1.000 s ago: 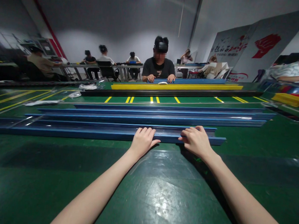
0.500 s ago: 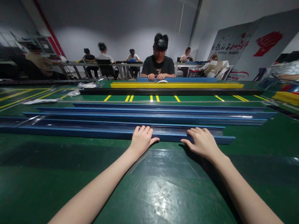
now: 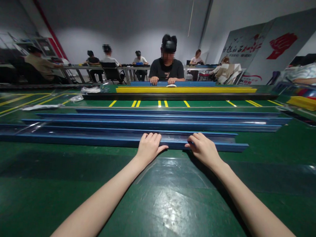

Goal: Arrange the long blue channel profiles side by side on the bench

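A long blue channel strip [image 3: 93, 141] lies crosswise on the green table, with clear plastic film [image 3: 178, 137] showing inside it. My left hand [image 3: 149, 146] grips its near rim, fingers hooked over into the channel and thumb along the outside. To the right, my right hand [image 3: 202, 147] is closed around the same rim with its fingers curled; the fingertips are partly hidden. Between the two hands a short stretch of the strip shows. Closer to me, a flat transparent plastic strip [image 3: 65, 165] lies on the table.
More blue channels [image 3: 157, 125] lie just beyond. Farther off are a black strip [image 3: 201, 97] and a yellow strip [image 3: 138, 89]. A person [image 3: 167, 67] sits opposite with hands at other blue strips. A phone-like dark slab [image 3: 303, 118] lies at the right.
My right hand has slid left along the blue channel, nearer my left hand, and its fingers have curled in. My left hand stays in place. The person opposite has spread their hands apart.
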Tool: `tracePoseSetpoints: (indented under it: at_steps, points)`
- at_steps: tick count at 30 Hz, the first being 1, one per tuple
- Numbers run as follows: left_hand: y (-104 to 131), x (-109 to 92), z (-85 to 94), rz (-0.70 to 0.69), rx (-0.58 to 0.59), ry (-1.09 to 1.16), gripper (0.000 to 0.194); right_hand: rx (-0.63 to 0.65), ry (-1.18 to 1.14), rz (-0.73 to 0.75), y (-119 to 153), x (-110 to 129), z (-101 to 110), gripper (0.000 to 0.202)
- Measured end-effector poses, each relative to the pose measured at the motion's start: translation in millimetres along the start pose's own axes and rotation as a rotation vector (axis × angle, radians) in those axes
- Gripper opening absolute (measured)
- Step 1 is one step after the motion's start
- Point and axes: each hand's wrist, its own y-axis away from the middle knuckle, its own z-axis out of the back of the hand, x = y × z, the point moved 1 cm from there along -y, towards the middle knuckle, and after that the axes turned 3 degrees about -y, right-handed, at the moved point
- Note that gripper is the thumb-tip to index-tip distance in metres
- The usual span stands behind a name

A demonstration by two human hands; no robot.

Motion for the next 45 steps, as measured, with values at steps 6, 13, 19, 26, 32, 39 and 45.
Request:
tracePoseSetpoints:
  at_steps: [6,13,19,26,32,39,45]
  points:
    - [0,1,2.0,-0.017,-0.001,0.044,0.04,0.045,0.108,0.035,-3,1,7,0.02]
    - [-1,0,2.2,-0.066,-0.02,0.065,0.036,0.096,0.099,-0.06,2,-14,16,0.018]
    - [0,-1,1.8,-0.041,-0.003,0.049,0.037,0.117,0.103,-0.116,8,-26,20,0.018]
    - [0,0,-0.1,-0.065,0.006,0.07,0.031,0.136,0.034,-0.045,9,-30,8,0.023]
    - [0,0,-0.7,-0.066,0.017,0.073,0.033,0.158,0.034,-0.021,10,-30,3,0.031]
    - [0,0,-1.4,-0.056,0.028,0.072,0.035,0.137,-0.036,-0.025,11,-28,4,0.03]
    - [0,0,-2.1,-0.059,0.038,0.053,0.036,0.125,-0.073,-0.014,11,-27,3,0.032]
